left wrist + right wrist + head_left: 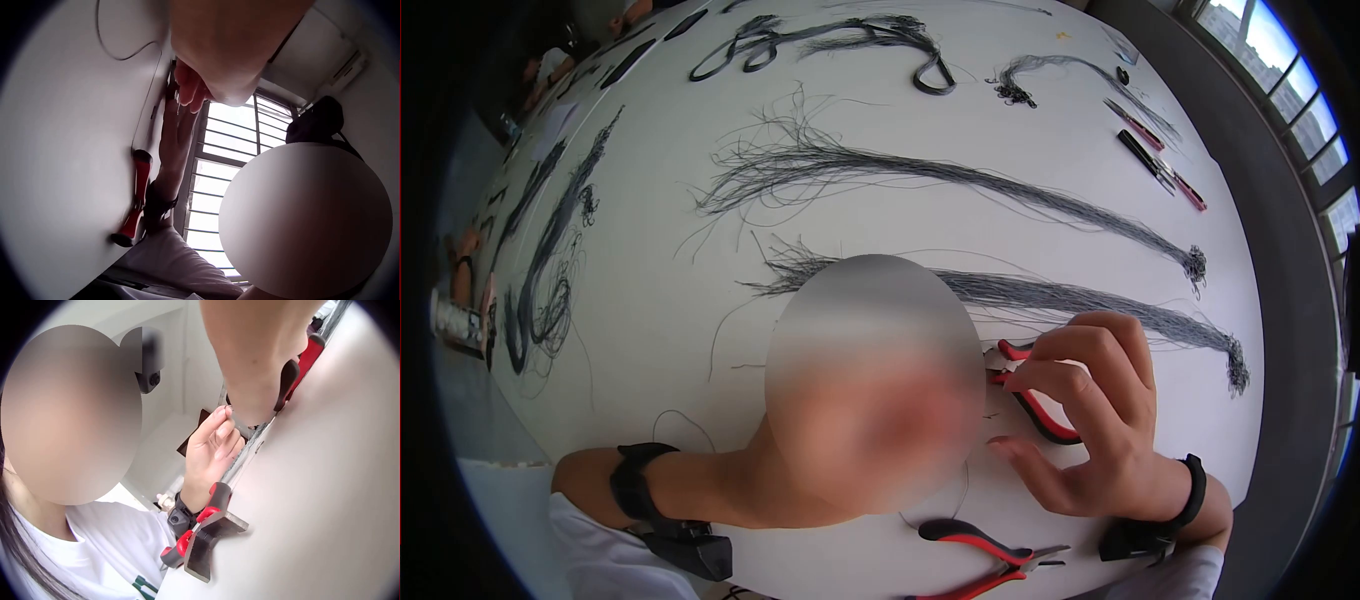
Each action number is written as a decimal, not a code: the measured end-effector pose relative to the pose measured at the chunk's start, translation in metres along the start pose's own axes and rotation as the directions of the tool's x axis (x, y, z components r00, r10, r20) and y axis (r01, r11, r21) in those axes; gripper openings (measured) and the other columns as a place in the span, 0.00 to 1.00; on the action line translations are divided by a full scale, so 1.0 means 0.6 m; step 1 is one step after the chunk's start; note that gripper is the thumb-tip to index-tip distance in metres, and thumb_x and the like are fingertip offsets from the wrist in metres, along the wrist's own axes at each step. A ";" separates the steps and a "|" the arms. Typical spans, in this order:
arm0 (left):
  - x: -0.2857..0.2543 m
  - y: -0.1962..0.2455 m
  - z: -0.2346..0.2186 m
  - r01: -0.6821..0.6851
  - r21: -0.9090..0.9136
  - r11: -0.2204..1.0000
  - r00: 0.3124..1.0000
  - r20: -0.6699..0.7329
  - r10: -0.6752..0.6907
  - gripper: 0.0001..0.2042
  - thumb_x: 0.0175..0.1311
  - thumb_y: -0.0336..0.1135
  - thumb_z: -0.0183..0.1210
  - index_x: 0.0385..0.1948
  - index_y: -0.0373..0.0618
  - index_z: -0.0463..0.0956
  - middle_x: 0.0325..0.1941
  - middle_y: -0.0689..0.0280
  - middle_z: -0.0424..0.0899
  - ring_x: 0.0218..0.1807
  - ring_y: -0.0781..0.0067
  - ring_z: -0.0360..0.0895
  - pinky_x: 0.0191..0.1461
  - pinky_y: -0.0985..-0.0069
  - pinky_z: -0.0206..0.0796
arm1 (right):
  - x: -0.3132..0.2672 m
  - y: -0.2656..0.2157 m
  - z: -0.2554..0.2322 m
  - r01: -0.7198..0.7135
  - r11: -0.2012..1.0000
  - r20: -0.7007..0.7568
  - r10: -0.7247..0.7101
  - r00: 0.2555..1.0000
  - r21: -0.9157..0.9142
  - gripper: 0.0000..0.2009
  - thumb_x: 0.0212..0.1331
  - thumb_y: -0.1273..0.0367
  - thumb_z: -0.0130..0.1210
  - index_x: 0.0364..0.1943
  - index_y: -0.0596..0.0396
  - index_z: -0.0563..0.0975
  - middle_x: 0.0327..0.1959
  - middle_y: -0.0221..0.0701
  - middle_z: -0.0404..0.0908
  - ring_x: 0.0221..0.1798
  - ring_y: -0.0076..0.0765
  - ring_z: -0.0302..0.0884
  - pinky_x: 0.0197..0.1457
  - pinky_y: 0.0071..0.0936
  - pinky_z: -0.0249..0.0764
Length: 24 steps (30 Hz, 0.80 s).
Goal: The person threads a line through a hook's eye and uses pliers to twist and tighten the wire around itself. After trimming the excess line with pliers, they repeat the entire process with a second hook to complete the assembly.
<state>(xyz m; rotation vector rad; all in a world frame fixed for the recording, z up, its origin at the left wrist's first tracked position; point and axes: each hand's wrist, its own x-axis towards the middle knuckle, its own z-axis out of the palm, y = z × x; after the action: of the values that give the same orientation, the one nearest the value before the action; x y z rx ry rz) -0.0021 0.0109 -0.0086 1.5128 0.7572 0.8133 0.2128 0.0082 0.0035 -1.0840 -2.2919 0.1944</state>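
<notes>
Right wrist view: a tiny thing is pinched in the left hand; work seems under way, how much remains unclear. Wire bundles lie on the counter, one end tangled, the other loose. The right hand is open, fingers bent, by pliers.

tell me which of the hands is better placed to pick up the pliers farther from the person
Probably the right: the right hand is open beside those pliers, while the left hand is farther off, its fingertips apparently pinching a tiny piece.
</notes>
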 end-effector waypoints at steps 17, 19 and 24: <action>0.007 -0.002 0.005 -0.373 0.495 0.785 0.920 0.090 0.380 0.09 0.48 0.20 0.64 0.31 0.40 0.78 0.29 0.64 0.82 0.27 0.73 0.80 0.30 0.81 0.71 | -0.010 -0.008 -0.007 -0.283 0.696 0.302 0.099 0.948 0.660 0.03 0.52 0.80 0.56 0.30 0.61 0.76 0.22 0.33 0.74 0.22 0.30 0.70 0.24 0.22 0.64; 0.007 -0.006 0.005 -0.410 0.513 0.754 0.897 0.078 0.435 0.09 0.48 0.20 0.64 0.31 0.40 0.77 0.29 0.63 0.82 0.27 0.72 0.80 0.29 0.81 0.71 | -0.011 -0.006 -0.008 -0.348 0.657 0.361 0.123 0.924 0.668 0.02 0.53 0.79 0.55 0.31 0.61 0.76 0.22 0.32 0.75 0.22 0.26 0.70 0.24 0.20 0.64; 0.007 -0.004 0.008 -0.407 0.489 0.771 0.902 0.081 0.424 0.09 0.48 0.18 0.63 0.31 0.39 0.77 0.29 0.61 0.82 0.29 0.70 0.80 0.31 0.80 0.71 | -0.013 -0.008 -0.012 -0.594 0.305 0.547 0.232 0.804 0.744 0.01 0.58 0.78 0.53 0.31 0.61 0.76 0.22 0.27 0.75 0.21 0.15 0.66 0.23 0.14 0.62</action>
<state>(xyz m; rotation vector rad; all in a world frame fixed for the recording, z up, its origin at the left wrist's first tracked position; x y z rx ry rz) 0.0043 0.0120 -0.0112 2.1929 0.6938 1.0245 0.2177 -0.0016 0.0076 -1.0144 -1.5677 1.7673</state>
